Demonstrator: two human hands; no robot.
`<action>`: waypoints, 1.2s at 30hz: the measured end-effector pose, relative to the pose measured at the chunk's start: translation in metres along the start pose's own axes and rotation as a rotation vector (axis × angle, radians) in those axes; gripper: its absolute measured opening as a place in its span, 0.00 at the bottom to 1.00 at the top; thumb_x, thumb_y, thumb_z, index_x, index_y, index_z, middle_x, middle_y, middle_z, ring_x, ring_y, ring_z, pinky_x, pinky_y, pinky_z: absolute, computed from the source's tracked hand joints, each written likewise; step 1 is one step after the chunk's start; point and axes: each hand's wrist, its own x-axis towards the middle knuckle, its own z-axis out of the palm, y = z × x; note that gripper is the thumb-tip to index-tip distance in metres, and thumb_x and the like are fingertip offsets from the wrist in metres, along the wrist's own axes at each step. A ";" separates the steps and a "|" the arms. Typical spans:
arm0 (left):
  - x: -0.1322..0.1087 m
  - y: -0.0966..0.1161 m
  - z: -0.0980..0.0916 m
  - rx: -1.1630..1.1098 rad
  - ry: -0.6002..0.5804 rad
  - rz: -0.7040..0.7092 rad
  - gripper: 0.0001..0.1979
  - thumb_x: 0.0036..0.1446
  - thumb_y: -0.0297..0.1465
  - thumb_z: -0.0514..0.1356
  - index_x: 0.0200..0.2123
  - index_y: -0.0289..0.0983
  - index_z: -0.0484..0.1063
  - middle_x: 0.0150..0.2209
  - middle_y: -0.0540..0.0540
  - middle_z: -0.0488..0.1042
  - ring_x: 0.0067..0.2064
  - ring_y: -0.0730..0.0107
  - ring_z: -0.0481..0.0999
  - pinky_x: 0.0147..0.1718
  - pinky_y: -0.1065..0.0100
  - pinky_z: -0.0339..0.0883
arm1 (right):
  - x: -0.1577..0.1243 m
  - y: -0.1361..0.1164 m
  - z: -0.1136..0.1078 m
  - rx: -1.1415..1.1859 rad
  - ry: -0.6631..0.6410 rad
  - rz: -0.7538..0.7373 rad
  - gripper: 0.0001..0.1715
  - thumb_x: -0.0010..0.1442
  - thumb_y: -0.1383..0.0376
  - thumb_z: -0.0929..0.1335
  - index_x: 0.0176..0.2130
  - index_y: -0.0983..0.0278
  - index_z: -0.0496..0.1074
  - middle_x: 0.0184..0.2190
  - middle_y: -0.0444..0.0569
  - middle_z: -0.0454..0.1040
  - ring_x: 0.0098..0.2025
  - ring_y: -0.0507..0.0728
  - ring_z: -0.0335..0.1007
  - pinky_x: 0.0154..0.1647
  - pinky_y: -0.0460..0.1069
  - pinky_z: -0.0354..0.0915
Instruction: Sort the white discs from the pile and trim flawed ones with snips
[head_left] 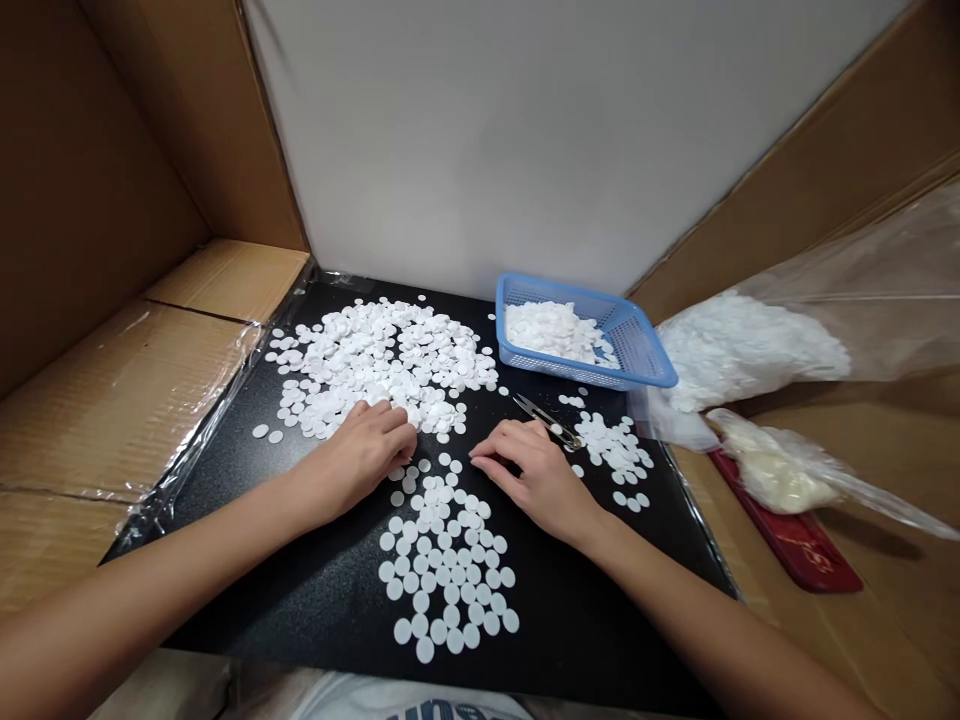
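Note:
Many small white round discs (442, 575) lie spread on the black tabletop (300, 590) between my forearms, mostly flat in a loose patch. Farther back is a large heap of the same discs (360, 350). My left hand (367, 445) is at the heap's near edge, fingers curled down toward the table; its fingertips are partly hidden, and what they hold cannot be made out. To the right of the patch, my right hand (529, 470) has its thumb and index tips close together in a pinch. Anything between them is too small to name. Metal tweezers or snips (551, 420) lie just behind it.
A blue plastic basket (637, 350) with white discs stands at the back right. A smaller disc group (615, 450) lies in front of it. Beyond the table's right edge are a clear bag of white pieces (750, 345), a smaller tied bag (780, 470) and a red case (817, 560). Cardboard (112, 390) borders the left.

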 end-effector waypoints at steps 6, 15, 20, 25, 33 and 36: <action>-0.023 0.002 -0.002 -0.271 0.097 -0.066 0.12 0.68 0.26 0.50 0.36 0.38 0.73 0.37 0.45 0.76 0.39 0.65 0.74 0.37 0.65 0.67 | -0.017 -0.009 0.009 0.178 0.006 0.012 0.14 0.71 0.67 0.61 0.53 0.59 0.69 0.49 0.53 0.75 0.52 0.60 0.72 0.53 0.58 0.71; -0.048 0.036 0.015 -0.721 0.186 -0.339 0.16 0.71 0.32 0.48 0.58 0.39 0.62 0.58 0.38 0.73 0.59 0.59 0.73 0.59 0.55 0.68 | -0.015 -0.025 0.021 0.283 -0.166 0.120 0.23 0.73 0.65 0.56 0.65 0.59 0.56 0.62 0.57 0.66 0.65 0.60 0.63 0.65 0.63 0.63; -0.042 0.057 0.027 -0.867 0.134 -0.333 0.19 0.72 0.34 0.48 0.64 0.41 0.57 0.65 0.38 0.64 0.65 0.59 0.66 0.64 0.53 0.60 | -0.004 -0.029 0.026 0.302 -0.184 0.008 0.22 0.73 0.67 0.56 0.64 0.61 0.58 0.61 0.58 0.68 0.63 0.60 0.64 0.63 0.62 0.65; -0.055 0.080 0.021 -0.840 0.170 -0.339 0.19 0.71 0.36 0.51 0.62 0.44 0.63 0.65 0.41 0.64 0.65 0.58 0.64 0.66 0.53 0.56 | -0.004 -0.025 0.025 0.370 -0.200 -0.083 0.21 0.73 0.67 0.56 0.61 0.62 0.63 0.58 0.55 0.71 0.62 0.57 0.66 0.64 0.58 0.64; -0.092 0.139 0.054 -1.944 -0.568 -0.766 0.19 0.68 0.40 0.55 0.44 0.33 0.82 0.49 0.35 0.80 0.54 0.56 0.78 0.59 0.57 0.64 | -0.003 -0.017 0.026 0.368 -0.147 -0.189 0.16 0.72 0.65 0.61 0.52 0.63 0.74 0.52 0.52 0.77 0.57 0.57 0.70 0.60 0.56 0.65; -0.085 0.140 0.098 -2.262 -0.590 -0.883 0.16 0.67 0.31 0.56 0.50 0.28 0.78 0.55 0.33 0.77 0.56 0.61 0.77 0.63 0.64 0.59 | -0.015 -0.025 0.026 0.358 -0.087 -0.114 0.12 0.71 0.65 0.63 0.46 0.61 0.76 0.46 0.49 0.80 0.50 0.56 0.73 0.55 0.55 0.67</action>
